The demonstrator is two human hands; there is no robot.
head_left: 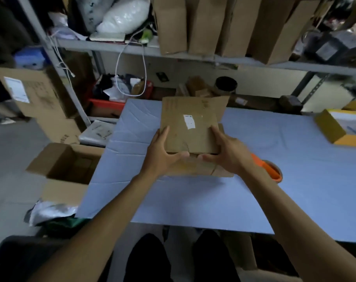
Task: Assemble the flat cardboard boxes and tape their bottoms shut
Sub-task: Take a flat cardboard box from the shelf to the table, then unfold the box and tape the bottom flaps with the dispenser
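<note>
While both hands grip it from either side, a flat cardboard box (190,125) sits raised over the middle of the pale blue surface (213,200), tilted so its broad face with a small white label (189,121) looks up toward the camera. The left hand (164,153) holds the box's left edge, fingers running up the side and thumb curled under the near edge; the right hand (227,153) holds the right edge the same way, its thumb pointing inward so the two thumbs nearly meet below the box. A flap (220,107) sticks out at the far right corner. Beneath the held box more flattened cardboard (195,167) lies on the surface. Just beside the right wrist, a roll of tape with an orange dispenser (269,169) rests on the surface. Near the far right edge stands a yellow box (333,129). On the floor to the left is an open cardboard carton (65,167), with a crumpled plastic bag (49,212) near it. Behind the surface a metal shelf (173,53) carries upright brown cartons (224,25) and a white bag (124,15), and a white cable (130,68) hangs from it in a loop
</note>
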